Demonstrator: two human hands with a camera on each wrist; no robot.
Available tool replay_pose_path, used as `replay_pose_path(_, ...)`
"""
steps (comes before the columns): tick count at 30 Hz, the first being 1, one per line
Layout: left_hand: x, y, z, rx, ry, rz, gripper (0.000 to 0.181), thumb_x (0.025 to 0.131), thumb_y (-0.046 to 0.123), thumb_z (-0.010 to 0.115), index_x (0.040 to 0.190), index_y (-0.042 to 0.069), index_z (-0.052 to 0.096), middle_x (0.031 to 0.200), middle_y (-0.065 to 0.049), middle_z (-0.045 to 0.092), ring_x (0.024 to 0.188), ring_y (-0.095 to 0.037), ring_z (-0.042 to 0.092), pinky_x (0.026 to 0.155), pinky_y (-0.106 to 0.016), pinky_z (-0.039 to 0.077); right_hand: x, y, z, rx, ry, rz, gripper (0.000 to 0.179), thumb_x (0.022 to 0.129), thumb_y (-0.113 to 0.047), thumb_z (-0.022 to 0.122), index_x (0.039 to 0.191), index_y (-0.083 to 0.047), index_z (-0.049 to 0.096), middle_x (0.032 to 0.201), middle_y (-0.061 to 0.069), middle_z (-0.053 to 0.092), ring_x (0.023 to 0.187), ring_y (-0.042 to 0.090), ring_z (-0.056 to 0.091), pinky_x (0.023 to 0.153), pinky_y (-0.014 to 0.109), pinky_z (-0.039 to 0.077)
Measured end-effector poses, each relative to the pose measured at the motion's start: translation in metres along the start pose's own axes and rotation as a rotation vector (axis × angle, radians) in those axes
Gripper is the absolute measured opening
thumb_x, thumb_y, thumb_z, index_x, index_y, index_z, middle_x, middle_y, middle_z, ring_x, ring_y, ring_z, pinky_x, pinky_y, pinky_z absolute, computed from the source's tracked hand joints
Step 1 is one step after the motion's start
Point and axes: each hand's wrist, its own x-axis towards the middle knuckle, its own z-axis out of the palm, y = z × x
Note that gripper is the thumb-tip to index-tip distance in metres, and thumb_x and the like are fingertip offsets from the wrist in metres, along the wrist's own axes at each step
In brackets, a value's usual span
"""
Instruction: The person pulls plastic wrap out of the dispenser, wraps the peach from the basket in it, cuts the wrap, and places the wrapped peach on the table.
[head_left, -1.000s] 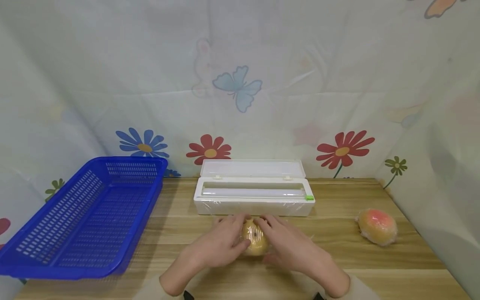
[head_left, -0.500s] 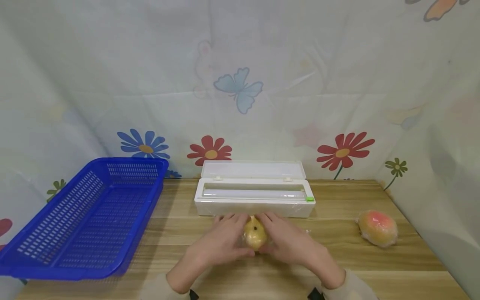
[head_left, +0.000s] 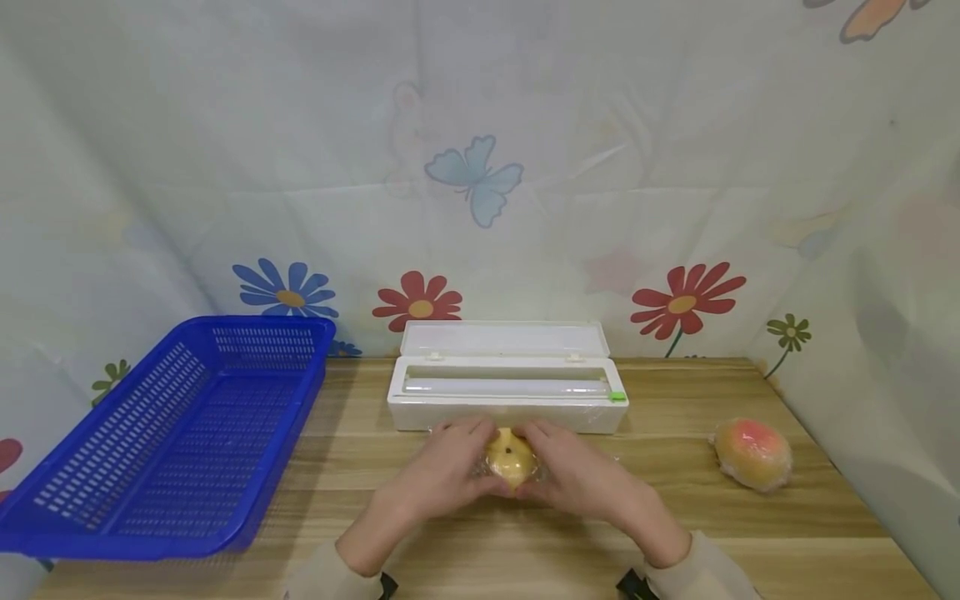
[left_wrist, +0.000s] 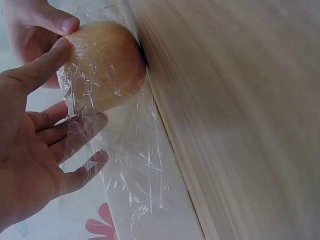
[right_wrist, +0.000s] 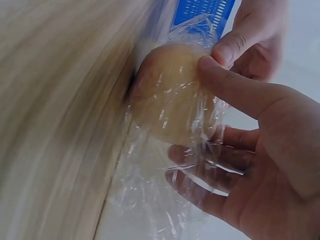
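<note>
A yellow peach (head_left: 511, 467) with a dark spot facing up stands on the table between both hands. Clear cling film (left_wrist: 142, 172) covers it and trails loose from its sides in the wrist views. My left hand (head_left: 448, 465) holds its left side, thumb on the near upper part and fingers spread behind the film. From the other side my right hand (head_left: 570, 468) holds it likewise, its thumb close to the left thumb. A reddish blush shows low on the peach (right_wrist: 167, 95), near the wood. The far fingers are partly hidden in the head view.
Right behind the hands stands a white cling film dispenser (head_left: 510, 415), lid up, roll inside. A blue plastic basket (head_left: 302, 408) fills the left side. Another film-wrapped peach (head_left: 753, 457), pink on top, lies at the right. A patterned curtain (head_left: 525, 250) hangs behind the table (head_left: 712, 550).
The hands have drawn in and up round the peach, and both thumbs now meet at its near side. Film that lay streaked over the top is smoother, and the dark spot shows plainly.
</note>
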Motion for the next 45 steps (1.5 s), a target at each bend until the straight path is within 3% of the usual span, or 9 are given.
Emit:
replay_pose_path(5, 0.000, 0.000, 0.000, 0.002, -0.016, -0.012, 0.056, 0.084, 0.048, 0.082, 0.120, 0.011, 0.062, 0.117, 0.002, 0.064, 0.111, -0.012, 0.058, 0.103, -0.048, 0.043, -0.001, 0.001, 0.000, 0.009, 0.019, -0.015, 0.064, 0.082, -0.024, 0.089, 0.131, 0.001, 0.057, 0.121, 0.008, 0.064, 0.108, 0.019, 0.061, 0.091, 0.039, 0.055)
replay_pose_path(14, -0.002, 0.006, -0.006, 0.031, -0.049, -0.030, 0.061, 0.083, 0.050, 0.084, 0.125, 0.012, 0.063, 0.122, 0.000, 0.065, 0.118, -0.016, 0.058, 0.108, -0.052, 0.038, -0.005, 0.001, -0.004, -0.060, 0.054, -0.062, 0.069, 0.076, -0.030, 0.093, 0.128, -0.001, 0.059, 0.121, 0.007, 0.064, 0.111, 0.022, 0.061, 0.094, 0.042, 0.053)
replay_pose_path(20, -0.002, 0.007, -0.009, 0.062, -0.051, -0.008, 0.064, 0.084, 0.050, 0.083, 0.131, 0.012, 0.062, 0.127, 0.000, 0.062, 0.122, -0.018, 0.056, 0.107, -0.049, 0.040, -0.006, 0.004, -0.007, -0.052, 0.054, -0.065, 0.072, 0.075, -0.035, 0.093, 0.130, -0.004, 0.059, 0.122, 0.006, 0.063, 0.112, 0.022, 0.060, 0.095, 0.044, 0.052)
replay_pose_path(24, -0.002, 0.009, -0.012, 0.053, -0.046, -0.002, 0.065, 0.084, 0.051, 0.082, 0.132, 0.013, 0.062, 0.128, 0.000, 0.060, 0.119, -0.018, 0.057, 0.105, -0.049, 0.042, -0.009, 0.006, -0.018, 0.048, 0.030, 0.008, 0.074, 0.079, -0.037, 0.091, 0.135, -0.004, 0.057, 0.132, 0.010, 0.059, 0.122, 0.028, 0.056, 0.101, 0.049, 0.049)
replay_pose_path(27, -0.002, 0.009, -0.014, 0.023, -0.042, -0.006, 0.062, 0.086, 0.049, 0.081, 0.133, 0.014, 0.061, 0.130, 0.000, 0.059, 0.117, -0.018, 0.057, 0.104, -0.048, 0.044, -0.013, 0.010, -0.031, 0.085, 0.057, 0.071, 0.066, 0.086, -0.037, 0.085, 0.136, -0.005, 0.056, 0.135, 0.012, 0.057, 0.125, 0.031, 0.055, 0.101, 0.051, 0.048)
replay_pose_path(31, 0.000, 0.009, -0.017, -0.006, -0.040, 0.001, 0.054, 0.091, 0.044, 0.078, 0.131, 0.013, 0.062, 0.129, 0.000, 0.059, 0.116, -0.017, 0.055, 0.102, -0.048, 0.044, -0.019, 0.024, -0.047, 0.044, 0.197, 0.108, 0.053, 0.092, -0.030, 0.079, 0.131, 0.000, 0.059, 0.129, 0.015, 0.061, 0.118, 0.035, 0.060, 0.097, 0.053, 0.051)
replay_pose_path(35, 0.007, 0.009, -0.021, -0.012, -0.046, 0.022, 0.047, 0.096, 0.040, 0.073, 0.131, 0.009, 0.064, 0.126, -0.002, 0.060, 0.116, -0.019, 0.057, 0.102, -0.048, 0.043, -0.023, 0.040, -0.058, 0.029, 0.306, 0.239, 0.056, 0.094, -0.025, 0.078, 0.133, 0.009, 0.055, 0.130, 0.027, 0.059, 0.121, 0.046, 0.055, 0.100, 0.060, 0.046)
replay_pose_path(39, 0.020, 0.012, -0.029, -0.012, -0.076, 0.034, 0.044, 0.099, 0.037, 0.069, 0.131, 0.007, 0.065, 0.127, -0.004, 0.062, 0.120, -0.023, 0.058, 0.101, -0.050, 0.044, -0.029, 0.056, -0.065, 0.044, 0.266, 0.388, 0.069, 0.095, -0.030, 0.076, 0.139, 0.014, 0.046, 0.137, 0.034, 0.050, 0.126, 0.051, 0.046, 0.102, 0.067, 0.041)
replay_pose_path(45, 0.049, 0.015, -0.043, -0.008, -0.161, 0.036, 0.040, 0.101, 0.034, 0.068, 0.128, 0.005, 0.068, 0.127, -0.007, 0.065, 0.118, -0.024, 0.061, 0.099, -0.048, 0.047, -0.032, 0.074, -0.063, 0.179, 0.189, 0.454, 0.074, 0.093, -0.036, 0.077, 0.140, 0.011, 0.046, 0.135, 0.029, 0.053, 0.119, 0.044, 0.053, 0.096, 0.063, 0.048)
